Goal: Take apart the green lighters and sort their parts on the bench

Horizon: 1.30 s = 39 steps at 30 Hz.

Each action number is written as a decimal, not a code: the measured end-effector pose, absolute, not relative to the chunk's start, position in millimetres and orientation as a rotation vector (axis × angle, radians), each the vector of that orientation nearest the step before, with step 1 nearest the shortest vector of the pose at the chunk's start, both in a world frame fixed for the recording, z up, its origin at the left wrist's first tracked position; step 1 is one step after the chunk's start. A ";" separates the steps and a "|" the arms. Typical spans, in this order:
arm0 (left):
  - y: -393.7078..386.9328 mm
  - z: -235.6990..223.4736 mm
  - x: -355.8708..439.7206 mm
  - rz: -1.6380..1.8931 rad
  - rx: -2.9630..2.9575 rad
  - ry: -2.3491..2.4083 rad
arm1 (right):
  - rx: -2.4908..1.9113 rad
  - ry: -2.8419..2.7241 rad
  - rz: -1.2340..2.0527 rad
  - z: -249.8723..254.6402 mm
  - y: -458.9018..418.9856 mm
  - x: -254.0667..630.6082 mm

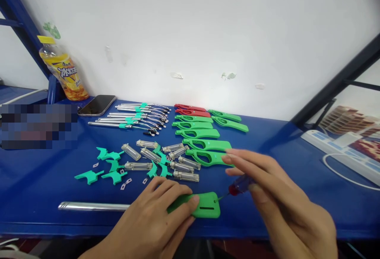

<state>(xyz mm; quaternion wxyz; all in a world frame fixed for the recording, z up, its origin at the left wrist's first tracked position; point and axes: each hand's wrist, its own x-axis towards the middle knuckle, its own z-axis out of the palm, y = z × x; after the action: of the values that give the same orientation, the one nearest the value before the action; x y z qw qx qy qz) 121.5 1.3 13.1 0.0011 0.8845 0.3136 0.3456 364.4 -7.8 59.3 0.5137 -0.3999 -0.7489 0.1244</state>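
My left hand presses a long-nosed green lighter down near the front edge of the blue table; its metal tube points left. A small screwdriver with a red and clear handle is pinched in my right hand, its thin tip at the hole in the lighter's end. Behind my left hand lie clear fuel tanks, teal triggers and tiny pale clips. Further back are several green lighter shells, red shells and metal tubes with wires.
A tea bottle and a phone stand at the back left, near a blurred-out patch. To the right, a white power strip with a cable lies on the table. A white wall rises behind.
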 end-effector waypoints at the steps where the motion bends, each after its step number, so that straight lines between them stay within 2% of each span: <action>1: 1.2 13.2 121.4 1.074 2.780 0.989 | -0.938 -1.806 0.335 59.3 -7.5 364.1; 7: 2.6 2.0 119.7 1.183 2.762 0.967 | -0.874 -1.727 0.249 57.6 -6.1 363.2; 21: -1.6 16.7 116.9 1.027 2.791 0.988 | -0.843 -1.789 0.362 58.1 -5.4 366.0; 25: 1.2 14.0 118.2 1.027 2.790 0.988 | -0.832 -1.676 0.269 57.9 -5.0 365.3; 30: 4.1 0.3 121.8 1.220 2.763 0.961 | -0.856 -1.793 0.353 56.0 -4.8 366.1; 36: 4.4 -4.9 121.2 1.171 2.760 0.974 | -0.824 -1.740 0.210 52.0 -2.6 361.9; 39: 4.1 -4.5 121.4 1.186 2.758 0.971 | -0.886 -1.798 0.265 52.7 -3.5 359.8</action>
<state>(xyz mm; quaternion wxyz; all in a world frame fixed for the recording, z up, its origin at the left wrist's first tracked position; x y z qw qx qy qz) 121.4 4.1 -4.5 -0.0067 0.8740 0.3078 0.3759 359.8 -3.5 52.7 0.5311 -0.3712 -0.7535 0.1110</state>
